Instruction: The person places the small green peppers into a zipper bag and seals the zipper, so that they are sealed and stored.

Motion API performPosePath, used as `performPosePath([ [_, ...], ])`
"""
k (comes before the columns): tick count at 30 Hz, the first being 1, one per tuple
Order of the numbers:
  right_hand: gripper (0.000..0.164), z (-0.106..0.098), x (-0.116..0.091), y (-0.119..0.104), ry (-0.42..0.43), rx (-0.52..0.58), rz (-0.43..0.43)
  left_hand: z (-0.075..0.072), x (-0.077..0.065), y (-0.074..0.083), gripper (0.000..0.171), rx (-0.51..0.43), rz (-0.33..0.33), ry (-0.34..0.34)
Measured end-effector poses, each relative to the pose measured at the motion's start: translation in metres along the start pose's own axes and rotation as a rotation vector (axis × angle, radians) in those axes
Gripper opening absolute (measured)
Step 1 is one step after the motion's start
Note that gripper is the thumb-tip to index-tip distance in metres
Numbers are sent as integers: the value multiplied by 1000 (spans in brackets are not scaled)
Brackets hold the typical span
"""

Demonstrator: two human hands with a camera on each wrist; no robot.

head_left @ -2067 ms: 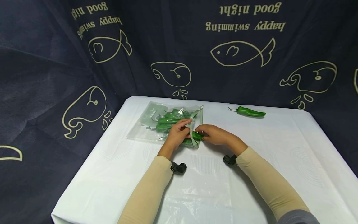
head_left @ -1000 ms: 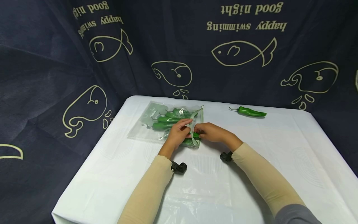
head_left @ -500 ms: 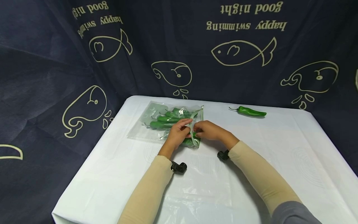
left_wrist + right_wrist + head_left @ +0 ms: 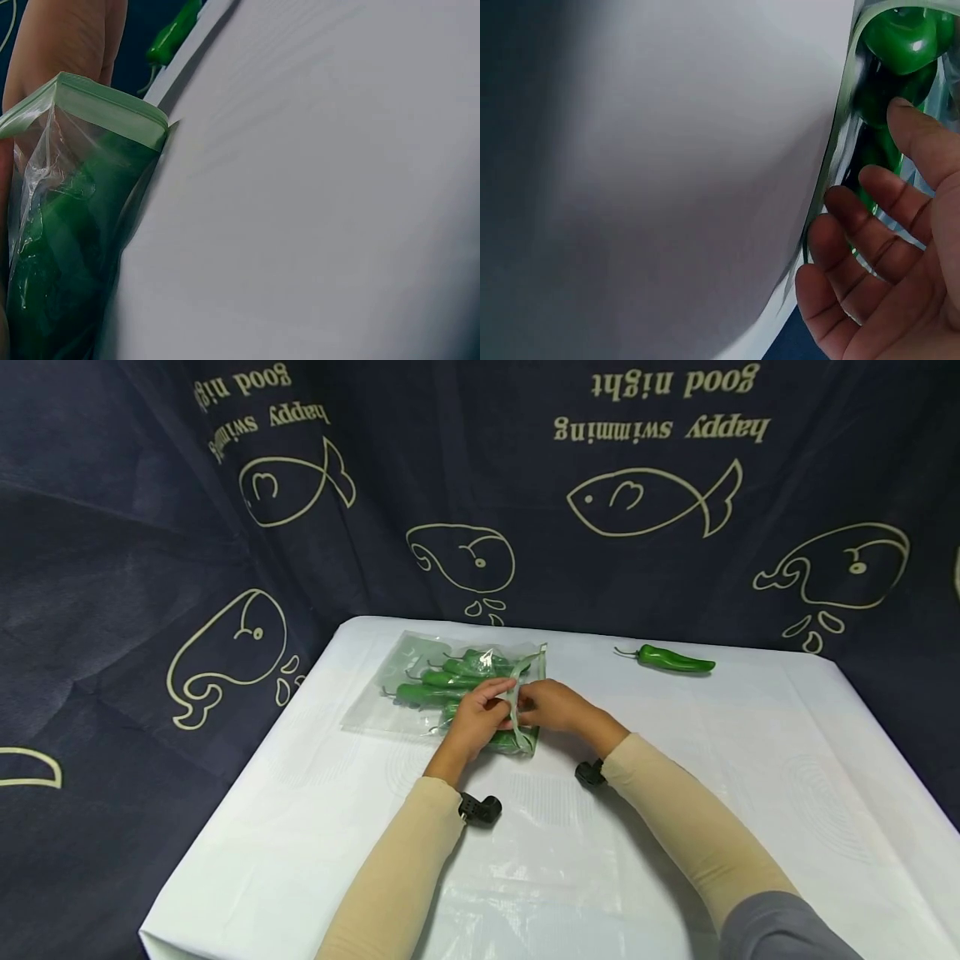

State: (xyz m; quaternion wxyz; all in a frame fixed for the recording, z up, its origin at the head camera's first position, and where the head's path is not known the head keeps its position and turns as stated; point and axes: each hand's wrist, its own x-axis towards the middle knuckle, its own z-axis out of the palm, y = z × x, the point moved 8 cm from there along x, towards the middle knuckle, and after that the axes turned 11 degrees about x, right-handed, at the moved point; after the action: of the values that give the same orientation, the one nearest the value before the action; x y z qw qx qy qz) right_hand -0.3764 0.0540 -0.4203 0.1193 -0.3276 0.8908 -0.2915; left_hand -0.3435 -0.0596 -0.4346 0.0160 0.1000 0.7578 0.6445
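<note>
A clear zip bag (image 4: 367,714) with a pale green rim lies on the table, holding several green chili peppers (image 4: 423,695). My left hand (image 4: 474,722) pinches the bag's mouth at its upper side. At that mouth is my right hand (image 4: 558,706), its fingertips inside the opening. In the right wrist view, the right hand's fingers (image 4: 844,217) are spread and loosely bent, and the thumb tip touches or nearly touches a pepper (image 4: 881,97). The left wrist view has the green rim (image 4: 112,116) with peppers behind the film; only a sliver of the left hand shows there.
One loose green chili pepper (image 4: 675,660) lies near the table's back right edge. A white cloth covers the table (image 4: 555,860). Behind it hangs a dark curtain (image 4: 525,460) with fish and whale drawings.
My right hand has moved left to the bag's mouth, pushing a chili pepper inside; that pepper no longer sticks out. A pepper in the bag has slid left. The left hand has stayed put.
</note>
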Motion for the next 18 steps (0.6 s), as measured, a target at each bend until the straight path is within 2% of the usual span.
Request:
performPosePath([
  [5, 20, 1, 1, 1, 0, -5, 35, 0, 0, 1, 41, -3, 4, 0],
  [10, 19, -4, -1, 5, -3, 5, 1, 2, -1, 0, 42, 3, -3, -6],
  [18, 21, -38, -11, 31, 75, -13, 1, 1, 0, 1, 43, 6, 3, 3],
])
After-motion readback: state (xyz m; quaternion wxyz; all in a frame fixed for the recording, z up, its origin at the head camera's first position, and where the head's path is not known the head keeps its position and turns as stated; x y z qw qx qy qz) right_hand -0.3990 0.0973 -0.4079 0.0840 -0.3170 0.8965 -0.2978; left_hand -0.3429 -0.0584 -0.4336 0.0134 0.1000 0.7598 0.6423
